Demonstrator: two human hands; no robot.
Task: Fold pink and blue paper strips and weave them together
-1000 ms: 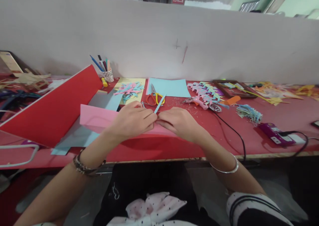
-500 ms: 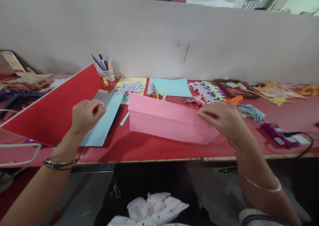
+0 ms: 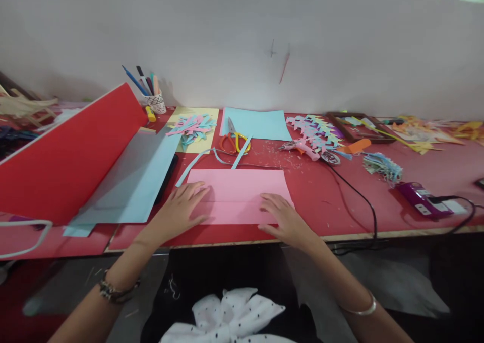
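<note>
A pink sheet of paper (image 3: 234, 187) with a crease across it lies flat near the front edge of the red table. On its left end rests my left hand (image 3: 185, 207), fingers spread. My right hand (image 3: 282, 217) lies on the right end of the sheet, its fingers apart. Just behind the paper are scissors (image 3: 231, 134) with red and yellow handles and a narrow blue paper strip (image 3: 242, 152). Another curling blue strip (image 3: 191, 167) reaches toward my left hand.
At left, a red folder (image 3: 75, 156) stands open over light blue sheets (image 3: 132, 177). A cup of pens (image 3: 156, 101) and a pile of paper strips (image 3: 192, 127) sit behind. To the right are a pink glue gun (image 3: 304, 147), its cord, and a purple power strip (image 3: 421, 199).
The pink sheet has come down flat onto the table, closer to me. My right hand has let go of its corner, and my left hand has moved from the folder onto the sheet.
</note>
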